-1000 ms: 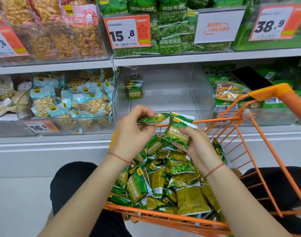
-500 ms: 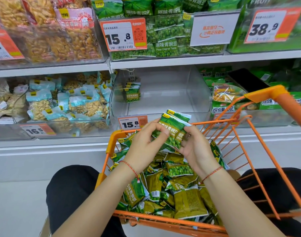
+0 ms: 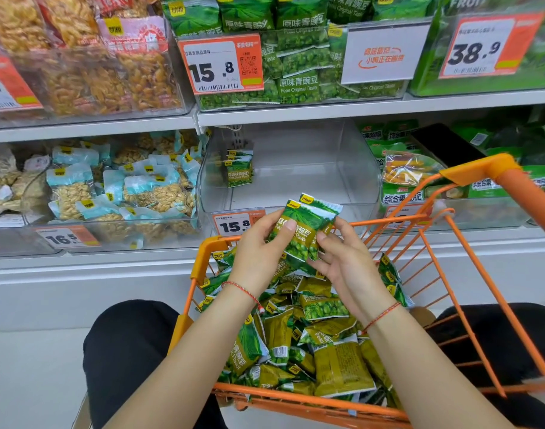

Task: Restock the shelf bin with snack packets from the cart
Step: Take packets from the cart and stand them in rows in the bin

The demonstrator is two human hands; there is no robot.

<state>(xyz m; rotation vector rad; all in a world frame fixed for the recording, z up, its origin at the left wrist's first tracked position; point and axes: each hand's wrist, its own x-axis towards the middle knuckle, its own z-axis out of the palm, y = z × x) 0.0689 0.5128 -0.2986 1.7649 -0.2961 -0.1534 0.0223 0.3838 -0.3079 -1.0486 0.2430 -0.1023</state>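
Pea packets squared into stack above cart, left hand and right hand both gripping; likely for neat placing in near-empty shelf bin beyond cart.

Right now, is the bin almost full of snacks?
Not yet. The clear bin holds only a few packets in its back left corner. Both hands, left and right, hold a small stack above the cart. A big pile still waits there.
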